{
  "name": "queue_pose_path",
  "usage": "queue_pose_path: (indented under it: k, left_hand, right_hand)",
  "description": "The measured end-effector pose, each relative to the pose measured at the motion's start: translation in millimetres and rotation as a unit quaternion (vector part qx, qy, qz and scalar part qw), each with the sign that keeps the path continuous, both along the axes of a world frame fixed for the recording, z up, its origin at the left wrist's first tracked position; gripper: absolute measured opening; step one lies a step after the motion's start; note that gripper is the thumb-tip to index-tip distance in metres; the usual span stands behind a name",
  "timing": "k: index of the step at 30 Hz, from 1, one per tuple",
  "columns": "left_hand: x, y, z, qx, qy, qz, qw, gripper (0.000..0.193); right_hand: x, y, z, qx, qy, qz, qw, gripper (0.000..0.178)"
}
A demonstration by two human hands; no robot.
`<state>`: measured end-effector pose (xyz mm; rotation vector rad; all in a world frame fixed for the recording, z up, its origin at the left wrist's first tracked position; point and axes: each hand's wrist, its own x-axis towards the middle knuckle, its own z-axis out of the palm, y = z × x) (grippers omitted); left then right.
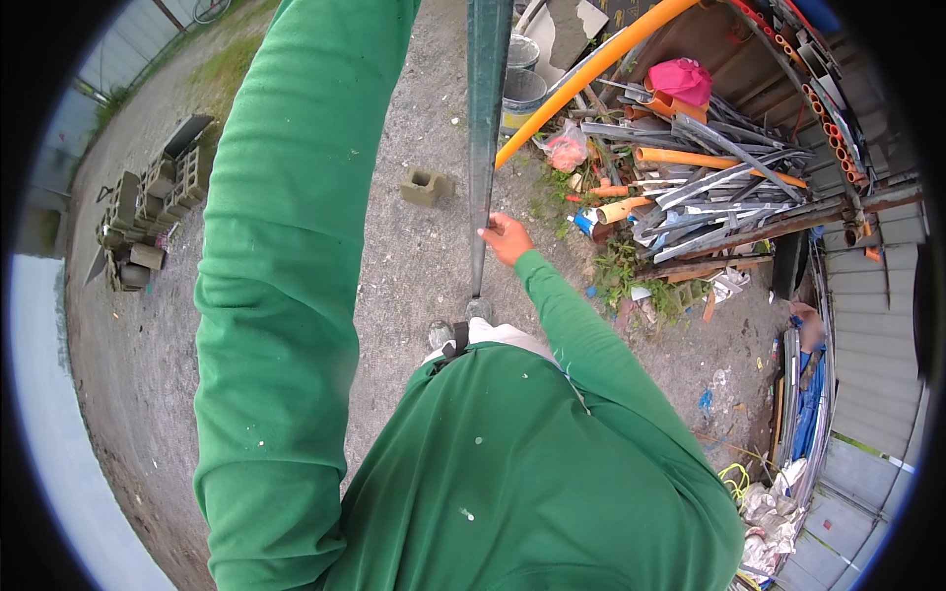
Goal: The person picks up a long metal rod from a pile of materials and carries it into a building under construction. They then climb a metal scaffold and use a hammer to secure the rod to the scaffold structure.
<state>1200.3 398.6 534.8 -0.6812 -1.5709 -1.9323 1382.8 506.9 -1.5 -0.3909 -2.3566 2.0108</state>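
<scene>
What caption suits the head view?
Right hand touching a long grey bar; a hollow concrete block lies left of it.

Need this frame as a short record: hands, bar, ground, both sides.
left hand: out of view; the green-sleeved left arm runs past the top edge
right hand: fingers touching the long grey bar; grip firmness unclear
bar position: lower end by the shoes, upper end cut off by the frame
ground: hollow concrete block left of the bar
left side: stacked blocks
right side: heap of grey strips and orange pipes
</scene>
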Motion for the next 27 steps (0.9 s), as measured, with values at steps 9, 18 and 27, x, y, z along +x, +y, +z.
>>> queue_pose_path:
  k: [9,18,27]
  left_hand:
    - [-2,-2,-48,-0.046,-0.001,0.049,0.998,0.069]
    - [26,-53,-225,-0.194,-0.245,-0.079,0.947,0.046]
    - [44,-61,-295,-0.154,-0.309,-0.222,0.912,0.053]
  right_hand:
    - [-18,12,46,0.213,-0.051,-0.026,0.975,0.023]
    - [-28,9,33,0.188,-0.009,-0.028,0.982,0.020]
    - [-35,-11,39,0.208,-0.044,-0.009,0.977,0.025]
